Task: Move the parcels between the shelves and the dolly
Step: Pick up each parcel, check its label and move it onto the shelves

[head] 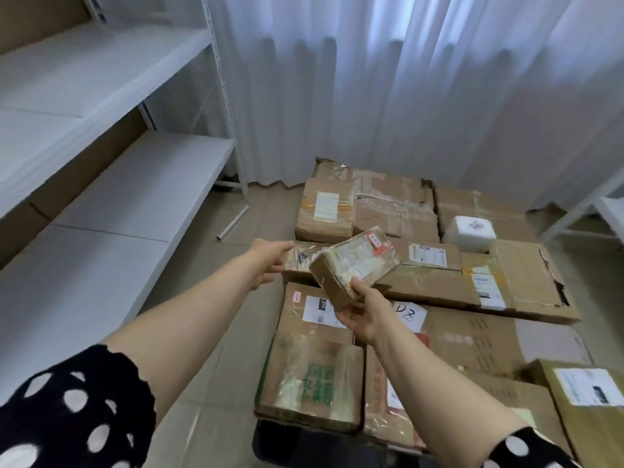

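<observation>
To my left the white shelving unit (111,96) runs away from me, its boards bare, its corner upright standing on the tiled floor (229,336). A strip of open floor separates the shelf edge from the parcels stacked on the dolly (304,444), of which only a dark edge shows beneath the near boxes. The stack of cardboard parcels (439,282) fills the right side up to the white curtain (405,96), with a white foam box (471,233) sitting on top towards the back. A metal tube (233,222) lies on the floor by the shelf foot.

My right hand (366,315) is raised over the stack, palm up, thumb and fingers pinching the near corner of a small taped parcel (354,265), which tilts in the air. My left hand (270,261) reaches forward, fingers loosely spread, just beside a low parcel (299,261) behind the one I hold; I cannot tell if it touches.
</observation>
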Motion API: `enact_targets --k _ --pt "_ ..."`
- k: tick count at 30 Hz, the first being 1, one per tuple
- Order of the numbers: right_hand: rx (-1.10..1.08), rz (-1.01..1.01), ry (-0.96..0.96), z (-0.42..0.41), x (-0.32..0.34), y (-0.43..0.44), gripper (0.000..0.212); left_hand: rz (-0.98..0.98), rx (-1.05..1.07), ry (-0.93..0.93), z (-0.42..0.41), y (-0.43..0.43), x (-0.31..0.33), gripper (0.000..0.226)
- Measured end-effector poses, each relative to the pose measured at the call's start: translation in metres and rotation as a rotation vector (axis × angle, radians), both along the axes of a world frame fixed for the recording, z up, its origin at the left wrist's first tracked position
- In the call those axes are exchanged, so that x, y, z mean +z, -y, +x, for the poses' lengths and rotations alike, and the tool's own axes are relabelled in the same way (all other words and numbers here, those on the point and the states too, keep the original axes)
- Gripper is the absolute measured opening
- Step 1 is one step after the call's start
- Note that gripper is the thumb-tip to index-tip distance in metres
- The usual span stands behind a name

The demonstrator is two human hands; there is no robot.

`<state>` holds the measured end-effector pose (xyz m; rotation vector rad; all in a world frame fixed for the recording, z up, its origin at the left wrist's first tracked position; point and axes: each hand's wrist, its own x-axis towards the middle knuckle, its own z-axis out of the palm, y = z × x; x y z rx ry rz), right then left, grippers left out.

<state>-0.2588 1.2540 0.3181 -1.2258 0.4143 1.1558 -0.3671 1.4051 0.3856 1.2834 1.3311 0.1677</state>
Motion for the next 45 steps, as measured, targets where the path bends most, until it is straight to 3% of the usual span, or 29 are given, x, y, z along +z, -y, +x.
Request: enact_targets --k 5,11,16,22,25,28,33,36,39,42,45 --pt "0.036 -0.001 0.098 -0.017 0.008 -0.019 0.036 0.026 -0.098 0.022 -0.005 -0.019 0.004 0.047" --pt "0.128 0.078 0.113 -0.04 0.006 -0.052 0.031 0.041 -0.211 -0.017 -0.015 -0.044 -0.006 0.067" --pt "0.139 0.075 0.191 -0.037 0.002 -0.093 0.026 0.021 -0.359 0.001 -0.002 -0.093 -0.01 0.04" --pt "0.009 0.061 0.226 -0.031 -0.011 -0.177 0.028 -0.051 -0.476 0.01 0.022 -0.192 -0.026 0.03" --pt "-0.03 0.021 0.258 -0.037 -0.012 -0.221 0.031 -0.091 -0.496 0.031 0.025 -0.236 -0.026 0.055" --pt "-0.147 0.064 0.266 -0.034 -0.007 -0.252 0.026 -0.15 -0.529 0.072 0.033 -0.271 -0.023 0.066" --pt "-0.274 0.035 0.31 -0.013 -0.003 -0.275 0.02 -0.229 -0.637 0.114 0.063 -0.291 -0.026 0.069" --pt "-0.236 -0.084 0.37 0.012 -0.011 -0.272 0.015 -0.262 -0.763 0.09 0.091 -0.29 -0.027 0.058" --pt "-0.265 -0.082 0.38 0.042 -0.017 -0.269 0.016 -0.259 -0.856 0.05 0.127 -0.286 -0.034 0.065" --pt "-0.324 -0.081 0.408 0.085 -0.022 -0.268 0.031 -0.197 -0.841 0.035 0.171 -0.289 -0.037 0.066" --pt "-0.345 -0.088 0.436 0.143 -0.028 -0.263 0.055 -0.016 -0.763 0.087 0.233 -0.302 -0.035 0.097"
